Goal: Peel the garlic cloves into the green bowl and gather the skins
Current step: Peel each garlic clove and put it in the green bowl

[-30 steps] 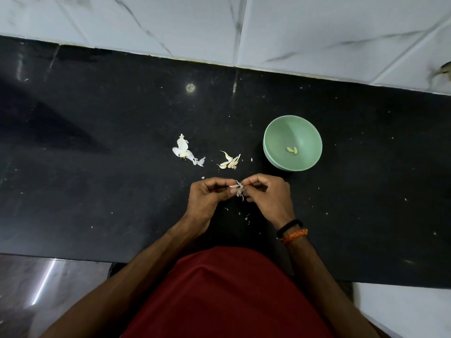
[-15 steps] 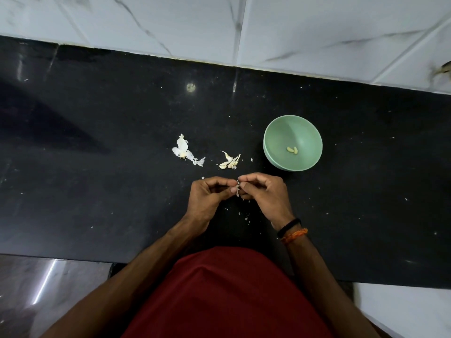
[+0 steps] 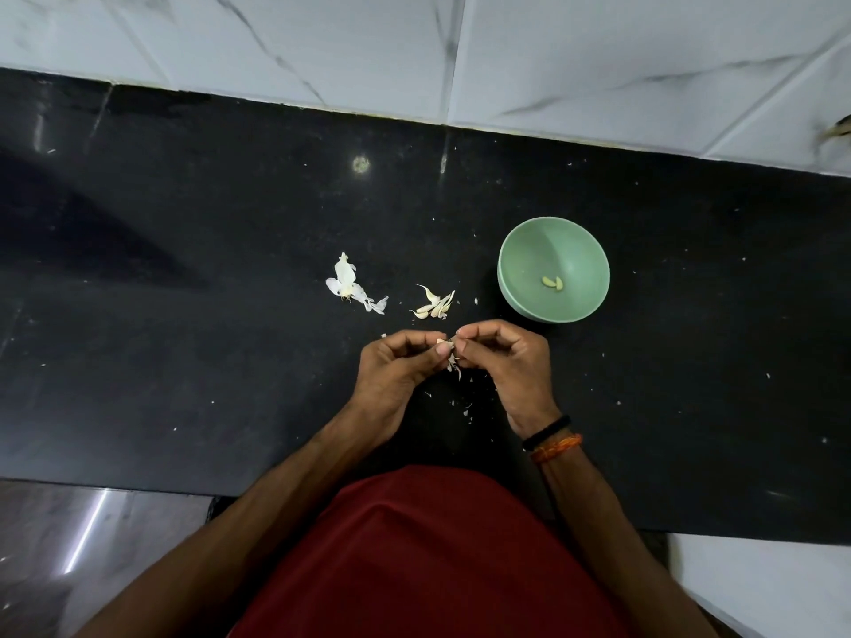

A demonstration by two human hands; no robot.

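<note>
My left hand [image 3: 395, 368] and my right hand [image 3: 504, 359] meet over the black counter [image 3: 184, 361] and pinch one small garlic clove [image 3: 445, 347] between their fingertips. A strip of loose skin [image 3: 453, 363] hangs below it. The green bowl [image 3: 522, 250] stands just up and right of my right hand, with two peeled cloves [image 3: 551, 283] in its bottom. Several unpeeled cloves [image 3: 433, 303] lie in a little cluster just beyond my hands. A pile of white skins [image 3: 350, 287] lies further left.
Small skin flakes [image 3: 465, 409] are scattered on the counter below my hands. A white marbled tile wall [image 3: 552, 57] rises behind the counter. The counter's front edge runs near my red shirt [image 3: 428, 554].
Both hands stay together on the clove, shifting slightly away from me. A strip of skin now hangs lower beneath the fingertips.
</note>
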